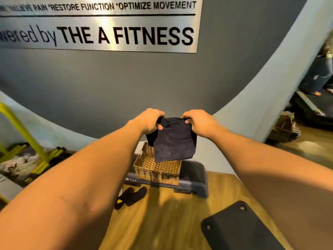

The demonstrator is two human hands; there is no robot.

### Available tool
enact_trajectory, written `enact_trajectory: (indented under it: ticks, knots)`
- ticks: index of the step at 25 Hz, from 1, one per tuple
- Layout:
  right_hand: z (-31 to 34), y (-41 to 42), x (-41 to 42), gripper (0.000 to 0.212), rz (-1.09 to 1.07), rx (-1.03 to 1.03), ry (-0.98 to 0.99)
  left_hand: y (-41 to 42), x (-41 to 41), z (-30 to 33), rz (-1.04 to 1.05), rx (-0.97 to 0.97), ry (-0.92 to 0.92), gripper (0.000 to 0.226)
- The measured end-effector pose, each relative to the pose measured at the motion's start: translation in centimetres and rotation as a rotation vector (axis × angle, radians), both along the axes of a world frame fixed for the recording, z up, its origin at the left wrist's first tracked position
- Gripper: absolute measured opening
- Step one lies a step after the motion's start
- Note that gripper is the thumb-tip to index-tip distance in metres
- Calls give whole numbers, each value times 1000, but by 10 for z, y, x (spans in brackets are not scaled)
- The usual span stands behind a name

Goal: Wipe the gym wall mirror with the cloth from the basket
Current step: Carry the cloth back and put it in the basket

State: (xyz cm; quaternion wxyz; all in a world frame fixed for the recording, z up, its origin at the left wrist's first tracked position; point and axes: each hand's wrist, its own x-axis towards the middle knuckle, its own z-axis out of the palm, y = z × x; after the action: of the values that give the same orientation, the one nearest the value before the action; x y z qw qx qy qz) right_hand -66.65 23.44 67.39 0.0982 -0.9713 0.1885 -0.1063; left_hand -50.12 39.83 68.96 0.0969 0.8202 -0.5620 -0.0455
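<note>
A grey wall [126, 83] fills the upper view, with a brushed-metal sign [100, 24] reading "THE A FITNESS" mounted toward eleven o'clock. A strip of wall mirror [313, 69] is seen at three o'clock. A wooden floor [162, 222] is spread below, and a grey step platform [196, 179] is set at its far edge. A wicker basket [158, 170] is stood on the platform. A dark cloth [173, 139] is held up at centre, hanging just above the basket. Its top edge is pinched by the left hand [149, 120] and the right hand [198, 121], fingers curled over it. Dark slippers [131, 196] are lain at six o'clock.
</note>
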Motion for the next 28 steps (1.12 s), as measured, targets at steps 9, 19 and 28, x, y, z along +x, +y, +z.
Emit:
enact_trajectory:
  ticks: [9,19,28]
  knots:
    - [-46,-37,202,32,1,113,100,-30,189,-49,106,55,131,18]
    - [-170,-134,329,34,-232,235,169,-154,344,-183,-52,150,246,16]
    - [-376,-245,414,43,-329,376,288,-283,430,-386,-27,313,364,27]
